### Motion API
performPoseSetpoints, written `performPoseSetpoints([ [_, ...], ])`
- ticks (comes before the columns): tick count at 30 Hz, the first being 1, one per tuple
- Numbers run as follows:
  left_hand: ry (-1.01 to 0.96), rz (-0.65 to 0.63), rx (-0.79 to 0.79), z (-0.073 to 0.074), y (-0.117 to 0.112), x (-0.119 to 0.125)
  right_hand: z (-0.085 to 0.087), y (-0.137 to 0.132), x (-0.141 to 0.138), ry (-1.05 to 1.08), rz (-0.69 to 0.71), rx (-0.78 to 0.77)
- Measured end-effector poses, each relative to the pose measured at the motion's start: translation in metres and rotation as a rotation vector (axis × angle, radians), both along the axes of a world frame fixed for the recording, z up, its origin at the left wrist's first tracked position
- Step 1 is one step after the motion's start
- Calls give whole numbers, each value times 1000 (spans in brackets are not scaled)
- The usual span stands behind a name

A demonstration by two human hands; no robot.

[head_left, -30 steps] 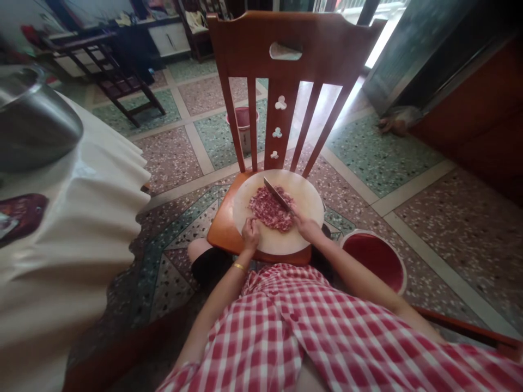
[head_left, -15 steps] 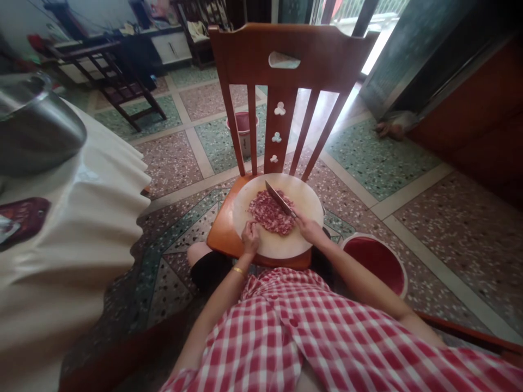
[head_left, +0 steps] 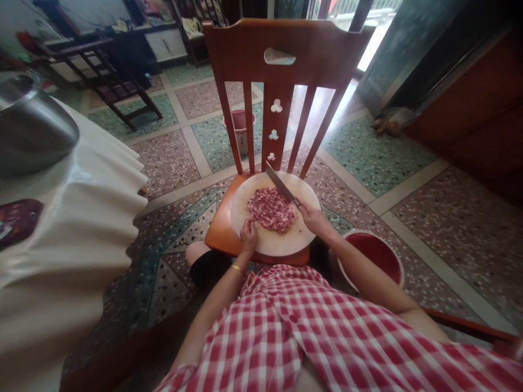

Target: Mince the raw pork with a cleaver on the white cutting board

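Note:
A flat, spread-out heap of minced red meat (head_left: 270, 211) lies on a round pale chopping board (head_left: 278, 245) on the seat of a wooden chair (head_left: 220, 220). My right hand (head_left: 314, 219) grips a kitchen knife (head_left: 281, 184) by its handle. Its blade is raised above the far right side of the meat, pointing up and to the left. My left hand (head_left: 249, 235) rests at the board's near left edge, its fingers curled into a loose fist beside the meat. No object shows in those fingers.
A steel pot (head_left: 36, 130) stands on a cloth-covered table (head_left: 98, 190) at the left, with a dark red packet (head_left: 18, 220) near it. To the right sits a red-lined bucket (head_left: 373, 256). Behind the chair back is another bucket (head_left: 243, 122).
The knife has risen from the meat, its blade now higher and farther away, and my right hand has lifted with it. My left hand remains at the board's edge.

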State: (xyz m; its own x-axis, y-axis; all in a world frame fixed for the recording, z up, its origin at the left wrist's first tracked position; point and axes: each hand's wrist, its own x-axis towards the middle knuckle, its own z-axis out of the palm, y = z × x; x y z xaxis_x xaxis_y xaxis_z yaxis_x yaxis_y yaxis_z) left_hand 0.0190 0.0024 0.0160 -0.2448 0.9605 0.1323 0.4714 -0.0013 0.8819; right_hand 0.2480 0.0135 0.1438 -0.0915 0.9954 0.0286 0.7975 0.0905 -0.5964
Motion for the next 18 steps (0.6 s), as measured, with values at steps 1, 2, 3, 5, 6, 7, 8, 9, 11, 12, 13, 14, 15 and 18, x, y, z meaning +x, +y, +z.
performPoseSetpoints([
  [1, -3, -1, -1, 0, 0, 0, 7, 1, 0, 22, -5, 56],
  [2, -8, -3, 0, -1, 0, 0, 11, 3, 0, 29, -22, 105],
  [3, -12, -2, 2, -1, 0, 0, 11, 4, -1, 22, -44, 132],
  [5, -13, 8, 2, -2, 0, 0, 2, 7, -4, -32, -68, 82],
  [6, -12, 12, 3, -3, 0, -1, -6, 7, -4, -63, -64, 20],
  [7, -10, 12, 6, -3, 0, -1, -14, 7, -4, -85, -50, -46],
  [8, -7, 11, 11, -3, 0, -1, -20, 8, -3, -97, -33, -101],
  [9, -4, 8, 15, -3, 0, -2, -22, 8, -1, -93, -21, -128],
  [11, 1, -1, 16, -3, 0, -2, -18, 7, 4, -39, -24, -76],
  [12, 3, -6, 14, -2, 0, -2, -12, 7, 5, -1, -28, -23],
  [13, 4, -7, 10, -2, 0, -1, -6, 6, 7, 38, -32, 36],
  [14, 3, -8, 5, -2, 0, -1, -1, 5, 7, 74, -38, 94],
  [15, 2, -9, 2, -1, -1, -1, 1, 5, 7, 100, -47, 138],
  [18, 4, 5, -5, 0, -1, 0, -9, 2, 5, 98, -89, 66],
])
